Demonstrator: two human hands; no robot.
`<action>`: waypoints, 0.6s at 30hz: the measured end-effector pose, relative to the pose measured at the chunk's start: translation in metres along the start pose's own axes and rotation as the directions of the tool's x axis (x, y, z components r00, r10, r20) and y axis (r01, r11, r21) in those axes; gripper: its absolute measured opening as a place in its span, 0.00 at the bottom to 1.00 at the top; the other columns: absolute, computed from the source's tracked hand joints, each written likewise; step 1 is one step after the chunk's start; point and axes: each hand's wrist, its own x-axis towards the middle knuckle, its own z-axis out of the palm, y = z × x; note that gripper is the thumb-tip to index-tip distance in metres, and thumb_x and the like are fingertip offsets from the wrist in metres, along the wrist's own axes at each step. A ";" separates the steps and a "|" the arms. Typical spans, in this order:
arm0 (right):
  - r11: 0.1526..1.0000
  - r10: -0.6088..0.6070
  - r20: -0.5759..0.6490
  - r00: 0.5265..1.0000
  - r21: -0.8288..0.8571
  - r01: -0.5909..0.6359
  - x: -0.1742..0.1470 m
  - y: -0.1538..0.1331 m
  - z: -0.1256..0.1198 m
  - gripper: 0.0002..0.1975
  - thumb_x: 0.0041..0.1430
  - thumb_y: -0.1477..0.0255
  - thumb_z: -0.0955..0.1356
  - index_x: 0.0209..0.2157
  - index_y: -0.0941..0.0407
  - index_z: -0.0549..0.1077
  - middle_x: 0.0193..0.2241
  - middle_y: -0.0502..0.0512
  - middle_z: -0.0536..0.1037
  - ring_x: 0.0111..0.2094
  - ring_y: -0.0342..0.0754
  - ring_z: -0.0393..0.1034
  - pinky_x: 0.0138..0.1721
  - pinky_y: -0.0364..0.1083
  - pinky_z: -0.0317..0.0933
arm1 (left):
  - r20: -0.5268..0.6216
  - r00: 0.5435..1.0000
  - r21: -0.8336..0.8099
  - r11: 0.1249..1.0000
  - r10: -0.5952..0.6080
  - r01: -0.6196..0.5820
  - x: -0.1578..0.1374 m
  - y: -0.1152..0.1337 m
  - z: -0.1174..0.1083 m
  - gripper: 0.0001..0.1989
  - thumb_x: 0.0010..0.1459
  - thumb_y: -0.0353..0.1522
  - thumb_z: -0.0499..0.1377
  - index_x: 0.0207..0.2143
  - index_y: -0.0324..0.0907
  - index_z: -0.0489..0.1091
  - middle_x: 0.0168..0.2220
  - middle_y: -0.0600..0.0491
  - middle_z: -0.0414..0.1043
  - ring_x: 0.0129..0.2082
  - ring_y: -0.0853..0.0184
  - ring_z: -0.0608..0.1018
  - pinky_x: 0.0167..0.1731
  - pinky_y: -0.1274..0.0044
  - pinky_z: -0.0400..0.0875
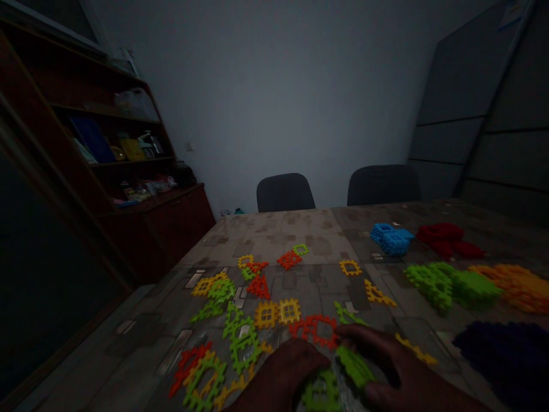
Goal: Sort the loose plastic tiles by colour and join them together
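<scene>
Low in the head view, my right hand point(398, 366) is closed around a small stack of light-green interlocking tiles point(355, 366), thumb on the near side and fingers on the far side. My left hand point(285, 375) curls, fingers together, at a green window-shaped tile point(321, 392) along the bottom edge; its thumb is hidden. Just beyond my fingertips lies a red-orange open-framed tile point(325, 330). Two yellow window tiles point(278, 312) lie farther off. To the left are linked green tiles point(243, 343) and a green round-holed tile point(205, 380).
Sorted piles stand at the right: blue point(391, 238), red point(446, 239), green point(452, 284), orange point(517, 286) and dark purple point(504, 360). Loose tiles point(258, 286) are scattered over the patterned tablecloth point(300, 226). Two dark chairs point(285, 192) stand behind the table, a wooden cabinet point(175, 214) at left.
</scene>
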 end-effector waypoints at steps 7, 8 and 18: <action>0.939 -0.181 -0.007 0.983 -0.299 0.171 -0.014 -0.004 -0.001 0.41 0.58 0.55 0.72 0.70 0.49 0.60 0.62 0.64 0.73 0.60 0.64 0.69 0.57 0.58 0.66 | -0.079 0.992 0.333 0.940 0.103 -0.072 -0.022 0.000 0.000 0.28 0.69 0.51 0.53 0.66 0.52 0.57 0.53 0.44 0.76 0.50 0.53 0.78 0.54 0.63 0.71; 0.915 -0.229 -0.008 0.973 -0.345 0.212 -0.013 0.004 0.005 0.41 0.57 0.54 0.72 0.69 0.48 0.61 0.57 0.62 0.77 0.55 0.62 0.73 0.53 0.56 0.69 | -0.049 0.994 0.364 0.929 0.099 -0.075 -0.025 -0.001 0.004 0.27 0.70 0.50 0.52 0.66 0.52 0.57 0.51 0.45 0.77 0.48 0.55 0.79 0.55 0.63 0.71; 0.675 -0.505 0.027 0.863 -0.611 0.414 -0.002 0.060 0.051 0.40 0.61 0.56 0.69 0.70 0.50 0.54 0.40 0.57 0.82 0.36 0.55 0.76 0.41 0.51 0.69 | 0.069 0.996 0.376 0.923 0.054 -0.076 -0.020 0.008 0.012 0.24 0.73 0.47 0.48 0.66 0.52 0.58 0.53 0.46 0.79 0.50 0.57 0.80 0.60 0.63 0.68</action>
